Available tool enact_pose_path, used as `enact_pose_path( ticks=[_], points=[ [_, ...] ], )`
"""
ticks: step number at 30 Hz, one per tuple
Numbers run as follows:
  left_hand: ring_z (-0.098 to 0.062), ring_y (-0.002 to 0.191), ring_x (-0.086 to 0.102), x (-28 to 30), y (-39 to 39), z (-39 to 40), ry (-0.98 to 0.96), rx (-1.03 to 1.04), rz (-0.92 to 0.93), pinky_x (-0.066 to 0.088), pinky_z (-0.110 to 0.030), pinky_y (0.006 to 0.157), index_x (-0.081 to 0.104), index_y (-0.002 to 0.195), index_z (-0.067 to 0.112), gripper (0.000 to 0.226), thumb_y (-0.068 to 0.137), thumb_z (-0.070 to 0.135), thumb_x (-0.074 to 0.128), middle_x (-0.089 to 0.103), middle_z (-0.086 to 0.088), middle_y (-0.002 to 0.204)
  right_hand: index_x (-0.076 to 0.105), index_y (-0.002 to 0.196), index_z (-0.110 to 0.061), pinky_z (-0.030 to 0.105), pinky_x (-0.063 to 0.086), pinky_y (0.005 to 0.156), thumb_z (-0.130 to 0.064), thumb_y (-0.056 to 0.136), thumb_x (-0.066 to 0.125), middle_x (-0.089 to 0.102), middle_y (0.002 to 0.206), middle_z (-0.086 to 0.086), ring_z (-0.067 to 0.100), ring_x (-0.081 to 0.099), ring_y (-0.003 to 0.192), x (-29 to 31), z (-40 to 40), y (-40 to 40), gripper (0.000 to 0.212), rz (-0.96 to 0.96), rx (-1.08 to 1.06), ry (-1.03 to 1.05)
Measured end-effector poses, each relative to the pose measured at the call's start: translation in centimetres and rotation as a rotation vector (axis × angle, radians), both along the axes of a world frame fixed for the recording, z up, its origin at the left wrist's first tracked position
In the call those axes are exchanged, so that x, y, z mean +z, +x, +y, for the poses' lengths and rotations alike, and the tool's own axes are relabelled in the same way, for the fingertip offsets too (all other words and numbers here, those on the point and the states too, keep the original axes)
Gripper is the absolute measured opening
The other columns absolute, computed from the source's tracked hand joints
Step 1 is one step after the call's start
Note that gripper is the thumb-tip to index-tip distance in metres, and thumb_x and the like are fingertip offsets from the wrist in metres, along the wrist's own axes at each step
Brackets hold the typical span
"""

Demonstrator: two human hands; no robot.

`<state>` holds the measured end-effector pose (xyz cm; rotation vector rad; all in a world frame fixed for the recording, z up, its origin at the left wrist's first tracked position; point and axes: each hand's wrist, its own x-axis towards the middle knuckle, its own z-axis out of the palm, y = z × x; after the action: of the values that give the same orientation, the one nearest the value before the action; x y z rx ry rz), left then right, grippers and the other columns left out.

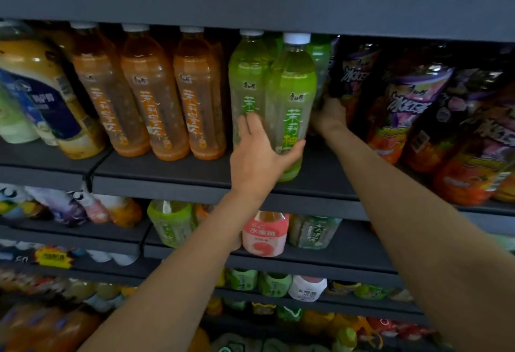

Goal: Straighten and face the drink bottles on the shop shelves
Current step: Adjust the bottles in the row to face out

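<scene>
Green jasmine-tea bottle [289,106] at front of middle shelf [167,181], 12 o'clock; left grip [262,156] grasping its lower body, likely to turn label outward. Right grip [330,116], 1 o'clock, reaches behind it; closure cannot tell.

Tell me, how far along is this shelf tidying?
Looks done: the three orange bottles stand in a row, labels forward. In hand: the left hand holds the front green bottle, which leans; the right hand reaches in behind it. Left: the dark bottles look tilted.
</scene>
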<state>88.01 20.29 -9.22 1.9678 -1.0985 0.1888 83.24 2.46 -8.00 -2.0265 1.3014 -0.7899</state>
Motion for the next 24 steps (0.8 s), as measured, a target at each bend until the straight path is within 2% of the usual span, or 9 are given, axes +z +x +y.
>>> enact_pose_path(
  ticks=[4,8,13,16,19,21,24],
  points=[
    [-0.033,0.105,0.052,0.1,-0.2,0.1,0.000,-0.004,0.017,0.045,-0.039,0.071,0.036,0.122,0.000,0.078,0.074,0.054,0.068,0.040,-0.013,0.123,0.052,0.117,-0.013,0.026,0.053,0.042,-0.021,0.076,0.076,0.065,0.097,0.008,0.017,0.062,0.056,-0.7,2.1,-2.5,0.047,-0.128,0.135,0.105],
    [-0.035,0.103,0.053,0.3,-0.3,0.2,-0.004,-0.004,0.037,0.046,-0.041,0.071,0.038,0.117,0.000,0.075,0.073,0.052,0.069,0.040,-0.013,0.121,0.037,0.111,-0.015,0.023,0.049,0.040,-0.009,0.080,0.072,0.055,0.088,-0.006,0.013,0.061,0.047,-1.5,3.3,-3.5,0.048,-0.314,0.190,0.266],
    [-0.035,0.099,0.054,0.4,-0.5,0.3,0.007,-0.008,0.034,0.046,-0.039,0.067,0.038,0.112,0.001,0.071,0.073,0.051,0.070,0.040,-0.013,0.118,0.046,0.123,-0.007,0.025,0.054,0.048,-0.006,0.083,0.068,0.058,0.114,0.006,0.011,0.060,0.061,-1.8,3.9,-2.7,0.046,-0.422,0.172,0.293],
    [-0.034,0.097,0.055,0.5,-0.4,0.4,0.025,-0.006,0.024,0.047,-0.040,0.067,0.038,0.112,0.001,0.071,0.074,0.053,0.069,0.040,-0.012,0.117,0.049,0.127,-0.009,0.026,0.055,0.054,-0.005,0.085,0.065,0.058,0.121,0.011,0.007,0.057,0.070,-1.9,4.3,-2.1,0.045,-0.442,0.143,0.264],
    [-0.035,0.096,0.055,0.6,-0.5,0.4,0.047,0.007,0.004,0.042,-0.036,0.064,0.038,0.113,0.002,0.072,0.075,0.054,0.067,0.040,-0.012,0.118,0.046,0.134,-0.013,0.026,0.055,0.057,-0.006,0.087,0.063,0.055,0.127,0.010,0.018,0.061,0.087,-2.0,4.7,-2.4,0.050,-0.414,0.157,0.269],
    [-0.036,0.096,0.056,0.6,-0.7,0.4,0.063,0.021,-0.020,0.041,-0.035,0.063,0.037,0.116,0.001,0.073,0.076,0.055,0.066,0.040,-0.014,0.120,0.044,0.135,-0.009,0.025,0.055,0.057,-0.006,0.088,0.062,0.052,0.131,0.011,0.024,0.061,0.095,-2.3,5.0,-3.2,0.050,-0.428,0.119,0.303],
    [-0.036,0.097,0.056,0.6,-1.1,0.1,0.080,0.052,-0.059,0.037,-0.031,0.062,0.037,0.119,-0.001,0.073,0.079,0.054,0.064,0.040,-0.016,0.124,0.048,0.126,0.000,0.023,0.056,0.060,-0.002,0.092,0.055,0.054,0.127,0.019,0.027,0.063,0.095,-2.1,5.3,-4.8,0.035,-0.508,0.091,0.384]
  ],
)
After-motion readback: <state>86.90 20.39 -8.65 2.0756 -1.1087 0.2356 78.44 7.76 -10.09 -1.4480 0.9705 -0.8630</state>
